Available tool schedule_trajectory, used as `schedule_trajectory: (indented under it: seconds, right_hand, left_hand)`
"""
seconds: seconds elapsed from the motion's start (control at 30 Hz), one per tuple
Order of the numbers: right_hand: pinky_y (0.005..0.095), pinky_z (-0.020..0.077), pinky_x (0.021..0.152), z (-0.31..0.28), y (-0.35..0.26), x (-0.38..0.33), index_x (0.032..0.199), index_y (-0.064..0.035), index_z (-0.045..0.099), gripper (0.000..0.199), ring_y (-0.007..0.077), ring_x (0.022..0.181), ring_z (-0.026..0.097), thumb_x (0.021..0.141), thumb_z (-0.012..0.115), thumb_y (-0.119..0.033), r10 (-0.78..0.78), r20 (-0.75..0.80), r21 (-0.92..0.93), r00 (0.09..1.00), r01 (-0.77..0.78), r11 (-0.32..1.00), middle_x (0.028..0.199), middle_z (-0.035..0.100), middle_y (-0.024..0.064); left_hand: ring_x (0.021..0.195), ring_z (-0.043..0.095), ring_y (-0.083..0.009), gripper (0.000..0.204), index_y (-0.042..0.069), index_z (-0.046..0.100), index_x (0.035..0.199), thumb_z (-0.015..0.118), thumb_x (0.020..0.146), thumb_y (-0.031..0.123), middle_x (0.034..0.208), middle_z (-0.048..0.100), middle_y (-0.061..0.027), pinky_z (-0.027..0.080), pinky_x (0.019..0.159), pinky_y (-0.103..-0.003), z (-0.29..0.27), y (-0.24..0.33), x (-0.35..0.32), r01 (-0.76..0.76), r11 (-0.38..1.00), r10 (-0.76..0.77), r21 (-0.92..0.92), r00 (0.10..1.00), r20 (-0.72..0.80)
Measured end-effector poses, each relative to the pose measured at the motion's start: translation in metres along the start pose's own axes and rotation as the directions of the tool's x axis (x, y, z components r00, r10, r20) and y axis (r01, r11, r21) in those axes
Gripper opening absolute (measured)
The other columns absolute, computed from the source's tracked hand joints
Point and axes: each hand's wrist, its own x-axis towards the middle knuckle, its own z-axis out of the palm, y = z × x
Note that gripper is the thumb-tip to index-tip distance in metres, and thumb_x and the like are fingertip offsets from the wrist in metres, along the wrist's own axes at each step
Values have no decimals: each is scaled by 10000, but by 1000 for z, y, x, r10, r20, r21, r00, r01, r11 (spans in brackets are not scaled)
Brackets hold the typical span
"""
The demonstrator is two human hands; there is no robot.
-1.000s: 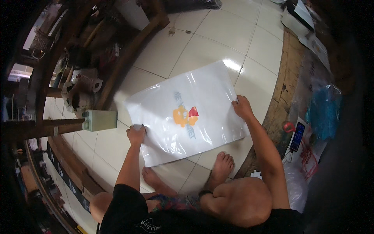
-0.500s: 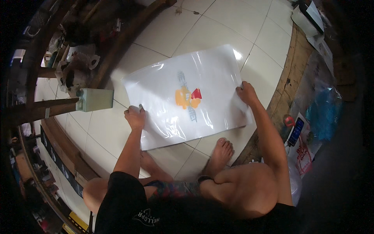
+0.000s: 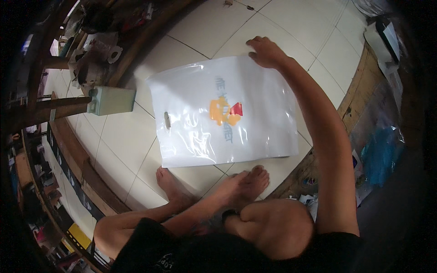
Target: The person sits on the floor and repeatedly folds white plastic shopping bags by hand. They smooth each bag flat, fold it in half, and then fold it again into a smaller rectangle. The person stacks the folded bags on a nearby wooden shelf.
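A glossy white plastic bag (image 3: 191, 95) lies flat on the tiled floor in front of me. It has an oval handle hole near its left edge and an orange and red print with grey-blue lettering in the middle. My right hand (image 3: 269, 52) reaches over the bag's far right corner, thumb and fingers apart, holding nothing. My left hand (image 3: 236, 181) is low beside my right foot (image 3: 257, 180), close to the bag's near edge. Its fingers blend with the foot and cannot be made out.
On the left, a pale green jerrycan (image 3: 116, 101) stands by a wooden beam (image 3: 68, 107). A wooden plank (image 3: 350, 107) edges the floor on the right, with blue plastic wrapping (image 3: 381, 154) beyond it. My left foot (image 3: 172, 185) is below the bag.
Both hands have left the bag's side edges. My right hand moved away from me to the far corner; my left swung right and nearer. The bag's handle hole now shows.
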Motion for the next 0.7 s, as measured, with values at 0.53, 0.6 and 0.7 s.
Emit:
schedule_trajectory:
  seconds: [0.53, 0.6, 0.7]
  right_hand:
    - [419, 490, 968, 30, -11, 22, 1218, -16, 604, 372, 343, 1108, 590, 870, 475, -39, -75, 297, -25, 952, 87, 996, 1173, 603, 176]
    - [420, 492, 966, 33, -6, 20, 1214, -12, 603, 371, 344, 1105, 591, 866, 475, -35, -97, 251, -9, 963, 103, 995, 1174, 600, 180]
    - [431, 479, 987, 39, -3, 22, 1194, 0, 587, 364, 351, 1126, 583, 861, 488, -110, -103, 269, -4, 958, 108, 994, 1185, 596, 202]
  left_hand:
    - [1155, 592, -339, 388, -82, 438, 1272, 532, 997, 175, 1233, 594, -219, 497, 995, -420, 23, 16, 57, -273, 961, 253, -43, 933, -254]
    - [1199, 548, -336, 378, -69, 423, 1289, 472, 1019, 191, 1276, 544, -228, 472, 1033, -437, 38, 32, 56, -155, 763, -34, -627, 960, -279]
    - [1217, 502, -340, 408, -61, 398, 1308, 429, 1028, 234, 1295, 490, -234, 449, 1059, -456, 44, 41, 44, -144, 810, -50, -569, 949, -312]
